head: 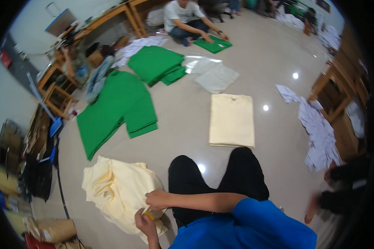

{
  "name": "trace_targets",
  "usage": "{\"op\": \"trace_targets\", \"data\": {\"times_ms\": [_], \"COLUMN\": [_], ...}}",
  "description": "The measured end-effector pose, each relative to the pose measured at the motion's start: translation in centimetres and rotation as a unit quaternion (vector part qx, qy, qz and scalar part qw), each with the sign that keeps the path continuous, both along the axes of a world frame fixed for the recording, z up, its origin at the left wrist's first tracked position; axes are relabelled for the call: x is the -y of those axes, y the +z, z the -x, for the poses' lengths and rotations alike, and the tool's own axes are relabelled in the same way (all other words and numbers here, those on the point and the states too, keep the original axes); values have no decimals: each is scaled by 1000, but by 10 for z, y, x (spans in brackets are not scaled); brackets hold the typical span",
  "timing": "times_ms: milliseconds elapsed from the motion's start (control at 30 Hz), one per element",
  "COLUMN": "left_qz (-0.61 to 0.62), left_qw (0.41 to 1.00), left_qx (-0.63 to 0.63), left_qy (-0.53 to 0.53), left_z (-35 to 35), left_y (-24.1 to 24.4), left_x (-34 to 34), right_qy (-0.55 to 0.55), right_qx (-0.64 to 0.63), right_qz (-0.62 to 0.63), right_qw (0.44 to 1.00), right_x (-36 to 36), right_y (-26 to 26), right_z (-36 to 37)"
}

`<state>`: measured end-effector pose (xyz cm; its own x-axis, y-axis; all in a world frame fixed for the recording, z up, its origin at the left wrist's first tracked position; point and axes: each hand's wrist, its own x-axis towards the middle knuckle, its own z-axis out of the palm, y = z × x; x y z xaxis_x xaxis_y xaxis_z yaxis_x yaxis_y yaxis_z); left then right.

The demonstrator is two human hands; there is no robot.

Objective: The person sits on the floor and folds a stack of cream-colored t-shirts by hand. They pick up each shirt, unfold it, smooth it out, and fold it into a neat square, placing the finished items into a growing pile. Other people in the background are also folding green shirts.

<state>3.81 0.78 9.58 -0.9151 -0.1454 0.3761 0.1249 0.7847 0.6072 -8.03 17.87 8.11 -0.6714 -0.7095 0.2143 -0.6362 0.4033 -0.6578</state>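
Observation:
Low in the head view, a crumpled heap of cream cloth garments (118, 190) lies on the floor to the left of my knees. My left hand (146, 222) is at the heap's near edge, its fingers around a small pale and yellow item (149, 213) too blurred to name. Touching or just above the same spot is my right hand (157, 199), its fingers bent; what it pinches is unclear. A neatly folded cream T-shirt (232, 120) rests flat on the floor beyond my right knee.
Green garments (121, 105) and a second green stack (157, 63) lie ahead on the left. Clear plastic bags (216, 77) are beside them. A person (187, 18) sits beyond, hands on a folded green garment (213, 44). White cloth (318, 133) and another person's feet are at right.

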Motion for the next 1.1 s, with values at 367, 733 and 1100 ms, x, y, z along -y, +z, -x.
{"op": "trace_targets", "data": {"times_ms": [367, 733, 1100], "left_qz": [-10, 64, 163], "left_qw": [959, 885, 950], "left_qx": [100, -56, -208], "left_qy": [265, 458, 165], "left_z": [-54, -64, 72], "left_y": [-76, -72, 275], "left_x": [31, 194, 273], "right_qy": [-74, -52, -107], "right_qx": [-177, -9, -54], "right_qz": [199, 225, 120], "right_qw": [961, 973, 985], "right_x": [-5, 53, 80], "right_y": [56, 76, 144], "right_z": [9, 46, 174]}}
